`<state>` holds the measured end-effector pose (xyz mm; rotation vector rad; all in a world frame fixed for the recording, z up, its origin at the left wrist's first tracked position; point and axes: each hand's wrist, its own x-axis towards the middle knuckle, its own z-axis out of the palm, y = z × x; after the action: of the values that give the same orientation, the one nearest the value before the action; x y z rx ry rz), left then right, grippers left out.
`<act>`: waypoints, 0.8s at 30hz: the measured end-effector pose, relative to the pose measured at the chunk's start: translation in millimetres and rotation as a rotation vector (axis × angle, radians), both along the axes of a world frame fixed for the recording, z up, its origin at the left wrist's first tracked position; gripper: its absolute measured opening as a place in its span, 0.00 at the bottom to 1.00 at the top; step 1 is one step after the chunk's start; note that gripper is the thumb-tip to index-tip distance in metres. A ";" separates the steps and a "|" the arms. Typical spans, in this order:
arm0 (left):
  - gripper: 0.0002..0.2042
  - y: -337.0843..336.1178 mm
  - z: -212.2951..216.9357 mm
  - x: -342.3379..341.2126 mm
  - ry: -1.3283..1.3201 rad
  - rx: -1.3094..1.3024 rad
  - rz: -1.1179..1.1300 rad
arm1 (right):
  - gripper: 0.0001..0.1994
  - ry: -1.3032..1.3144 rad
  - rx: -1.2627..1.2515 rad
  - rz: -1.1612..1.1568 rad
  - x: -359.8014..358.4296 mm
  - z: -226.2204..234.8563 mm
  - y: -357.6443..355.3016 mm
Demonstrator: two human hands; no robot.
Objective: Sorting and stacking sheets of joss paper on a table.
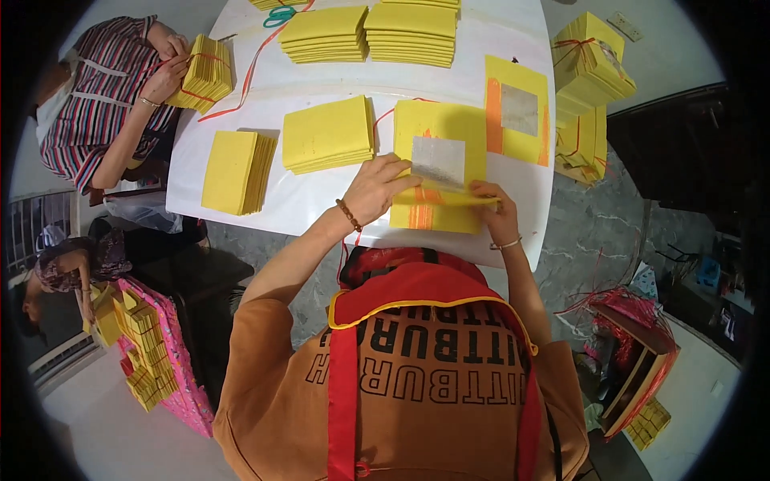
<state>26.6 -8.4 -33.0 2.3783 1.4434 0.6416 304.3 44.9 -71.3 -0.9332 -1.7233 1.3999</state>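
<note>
- Far left, a co-worker (pixel 108 96) in a striped top holds a tied bundle (pixel 207 74) of yellow sheets wound with red string; those hands are not the wearer's.
- Lower left, another person (pixel 60 276) bends beside stacked yellow packs (pixel 144 345) on a pink cloth.
- On the white table (pixel 241 136) lie loose yellow stacks: one (pixel 234 171) near the left edge, a second (pixel 327 134) beside it, two more (pixel 369 34) further back.
- The left hand (pixel 377 188) lies flat on the top sheet (pixel 437 164), fingers spread, pressing down near its silver foil square (pixel 438 160).
- That sheet tops a stack at the near table edge, right in front of the wearer; its front edge is lifted in a fold.
- The right hand (pixel 496 212) pinches the folded front edge between thumb and fingers.
- Risk, as I judge it: thin paper may crease crooked if the pressing hand slips, or two sheets could lift together.
- The stack overhangs near the table edge, so a hard tug might drag it off.
- Right, a single sheet (pixel 517 112) with foil lies apart; tied bundles (pixel 589 64) stand beyond the table.
</note>
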 end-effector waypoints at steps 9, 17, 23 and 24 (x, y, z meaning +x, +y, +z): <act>0.18 -50.9 15.1 11.9 -0.086 -0.146 -0.097 | 0.15 -0.367 0.579 0.217 17.1 16.1 -26.4; 0.18 -5.7 19.8 21.8 -0.342 -0.593 0.397 | 0.13 -0.157 -0.157 -0.247 -14.9 15.3 -17.0; 0.18 10.5 -15.0 21.6 -0.429 -0.643 0.551 | 0.17 -0.110 -0.184 -0.350 -31.6 25.1 -5.6; 0.18 10.5 -20.9 22.3 -0.429 -0.648 0.548 | 0.17 -0.082 -0.176 -0.408 -33.8 32.0 -7.6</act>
<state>48.8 2.1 -53.8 1.2747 1.7529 0.6229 270.5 37.3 -39.3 -1.3688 -1.3785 1.2641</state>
